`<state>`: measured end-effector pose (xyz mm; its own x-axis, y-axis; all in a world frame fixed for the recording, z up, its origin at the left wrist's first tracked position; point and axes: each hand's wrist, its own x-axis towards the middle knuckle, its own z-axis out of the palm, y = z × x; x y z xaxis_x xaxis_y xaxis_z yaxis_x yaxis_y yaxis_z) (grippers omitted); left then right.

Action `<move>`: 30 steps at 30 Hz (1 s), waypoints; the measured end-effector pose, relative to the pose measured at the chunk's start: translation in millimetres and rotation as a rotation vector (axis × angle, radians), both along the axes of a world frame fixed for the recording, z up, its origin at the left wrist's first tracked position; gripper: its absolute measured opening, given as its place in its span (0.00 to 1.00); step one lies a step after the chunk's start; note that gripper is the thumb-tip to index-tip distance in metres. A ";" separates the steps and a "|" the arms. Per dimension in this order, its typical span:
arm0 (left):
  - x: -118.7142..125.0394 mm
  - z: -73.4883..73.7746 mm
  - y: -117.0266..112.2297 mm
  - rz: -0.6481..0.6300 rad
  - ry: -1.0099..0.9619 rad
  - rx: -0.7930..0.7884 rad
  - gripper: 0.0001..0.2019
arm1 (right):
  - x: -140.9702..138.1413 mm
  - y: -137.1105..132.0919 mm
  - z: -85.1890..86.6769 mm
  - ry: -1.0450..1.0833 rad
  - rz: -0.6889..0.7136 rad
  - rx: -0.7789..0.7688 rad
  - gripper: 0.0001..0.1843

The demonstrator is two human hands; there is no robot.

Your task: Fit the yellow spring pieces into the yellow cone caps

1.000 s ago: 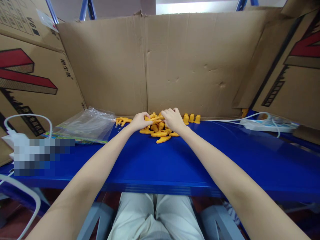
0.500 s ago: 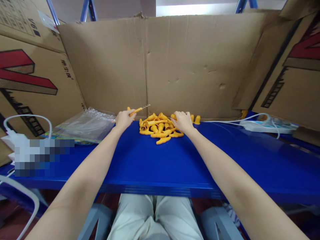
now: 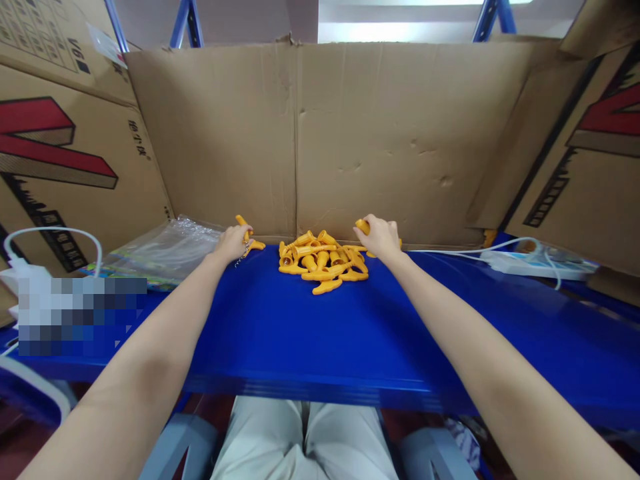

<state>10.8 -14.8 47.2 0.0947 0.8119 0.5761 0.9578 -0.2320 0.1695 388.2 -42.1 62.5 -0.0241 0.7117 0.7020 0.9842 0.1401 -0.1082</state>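
A heap of several small yellow plastic parts (image 3: 323, 260) lies at the back of the blue table (image 3: 310, 333), against a cardboard wall. My left hand (image 3: 231, 241) is to the left of the heap, closed on a yellow part with a small metal chain (image 3: 243, 235) hanging from it, beside another such part on the table. My right hand (image 3: 380, 237) is to the right of the heap, fingers closed on a yellow cap-shaped part (image 3: 363, 226). More yellow caps sit partly hidden behind that hand.
A clear plastic bag (image 3: 160, 252) lies at the back left. A white power strip with cable (image 3: 530, 261) sits at the right. White cables (image 3: 50, 233) loop at the left. Cardboard boxes (image 3: 390, 133) wall the table on three sides. My knees show under the front edge.
Both hands left the middle of the heap and moved apart. The left took a chained yellow part to the left; the right went to the caps at the right and closed on one.
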 end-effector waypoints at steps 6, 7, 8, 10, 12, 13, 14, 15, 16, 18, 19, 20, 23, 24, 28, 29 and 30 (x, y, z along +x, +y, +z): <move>-15.9 -2.7 12.6 -0.033 0.261 -0.221 0.22 | 32.1 -8.3 13.6 0.004 -0.054 0.037 0.14; -16.9 -4.9 16.3 -0.047 0.246 -0.243 0.23 | 38.3 -8.8 13.7 0.016 -0.066 0.039 0.14; -17.0 -7.5 20.2 -0.056 0.218 -0.260 0.23 | 44.4 -8.7 13.2 0.033 -0.075 0.043 0.14; -14.3 -13.1 27.1 -0.059 0.155 -0.283 0.24 | 56.4 -6.3 10.1 0.093 -0.089 0.059 0.14; -8.6 -18.5 31.6 -0.047 0.127 -0.302 0.25 | 67.2 -1.7 4.4 0.189 -0.113 0.076 0.14; -5.2 -20.7 32.8 -0.036 0.128 -0.316 0.26 | 72.0 1.2 0.7 0.247 -0.134 0.077 0.15; -1.9 -22.6 33.3 -0.019 0.134 -0.331 0.26 | 76.4 4.1 -3.5 0.308 -0.161 0.071 0.16; 1.1 -24.0 33.5 0.003 0.141 -0.346 0.26 | 80.4 6.9 -8.1 0.366 -0.188 0.054 0.16; 3.5 -25.1 33.5 0.023 0.150 -0.356 0.27 | 84.0 9.4 -13.0 0.421 -0.208 0.028 0.17; 6.3 -26.4 33.9 0.040 0.169 -0.363 0.27 | 90.2 13.3 -23.7 0.520 -0.215 -0.038 0.17; 6.5 -26.9 34.5 0.039 0.181 -0.360 0.27 | 92.8 14.8 -29.4 0.567 -0.203 -0.075 0.16; 6.1 -27.4 35.4 0.038 0.194 -0.356 0.26 | 95.0 16.1 -35.1 0.610 -0.181 -0.111 0.15; 2.3 -29.3 38.1 0.074 0.232 -0.342 0.25 | 98.1 19.9 -51.3 0.698 -0.117 -0.217 0.12; 0.5 -30.2 38.5 0.096 0.237 -0.334 0.26 | 97.7 21.3 -55.9 0.710 -0.103 -0.243 0.11; -7.0 -33.5 37.5 0.159 0.190 -0.309 0.26 | 89.3 26.2 -69.0 0.695 -0.089 -0.291 0.22; -8.7 -34.2 36.9 0.166 0.171 -0.306 0.26 | 86.2 26.8 -71.0 0.680 -0.075 -0.302 0.25; -10.0 -35.0 36.3 0.168 0.155 -0.300 0.25 | 83.0 26.9 -72.7 0.670 -0.056 -0.314 0.26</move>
